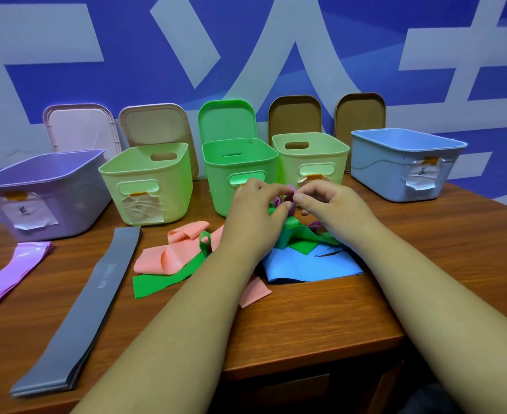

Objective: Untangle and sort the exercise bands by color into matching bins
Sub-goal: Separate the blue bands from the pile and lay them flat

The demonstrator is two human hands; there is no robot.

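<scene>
A tangle of bands lies mid-table: a green band point(162, 282), a salmon-pink band point(168, 252), a blue band point(312, 264) and a purple band point(291, 191). My left hand point(255, 210) and my right hand point(327, 204) are raised over the knot, and each pinches the purple band where it loops with the green one. A grey band point(97, 294) lies flat at the left. A pink-lilac band point(10, 273) lies near the left edge. Five bins stand behind: purple point(76, 204), pale green point(168, 186), green point(216, 174), pale yellow-green point(336, 165), blue point(377, 171).
Lids lean against the blue wall behind the bins: a pink one point(79, 127), a beige one point(153, 124), a green one point(228, 121) and two brown ones point(294, 115). The wooden table's front edge point(306, 354) runs close below my forearms.
</scene>
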